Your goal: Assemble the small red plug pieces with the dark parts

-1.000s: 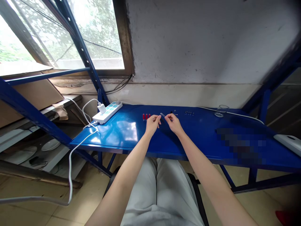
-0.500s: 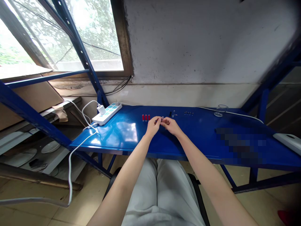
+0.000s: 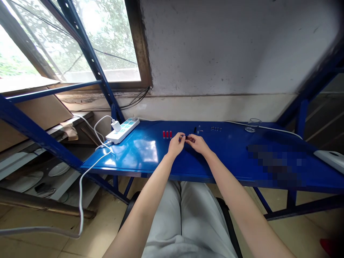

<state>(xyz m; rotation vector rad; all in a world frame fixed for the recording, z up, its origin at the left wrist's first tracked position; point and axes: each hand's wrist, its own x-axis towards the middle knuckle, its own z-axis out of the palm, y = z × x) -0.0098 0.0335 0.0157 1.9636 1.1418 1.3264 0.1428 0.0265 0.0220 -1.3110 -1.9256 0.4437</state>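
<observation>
My left hand (image 3: 176,144) and my right hand (image 3: 198,144) meet fingertip to fingertip just above the blue tabletop. Both are closed in a pinch on a small dark piece (image 3: 186,137), mostly covered by the fingers and too small to name. Beyond my left hand stand three small red cylinders (image 3: 167,134) with pale lower ends, side by side. A short black piece (image 3: 195,130) and a small clear part (image 3: 199,129) lie past my right hand. Farther right, several tiny pale parts (image 3: 216,129) are laid out in rows.
A white power strip (image 3: 123,130) with a plugged-in charger rests on the table's left end, its cable (image 3: 81,200) hanging over the edge. A clear glass (image 3: 253,125) lies near the wall. At the right edge is a white object (image 3: 330,159). Blue frame posts (image 3: 90,57) flank the table (image 3: 228,157).
My fingertips have turned and parted slightly, and more of the dark piece between them now shows. Both hands stay over nearly the same spot.
</observation>
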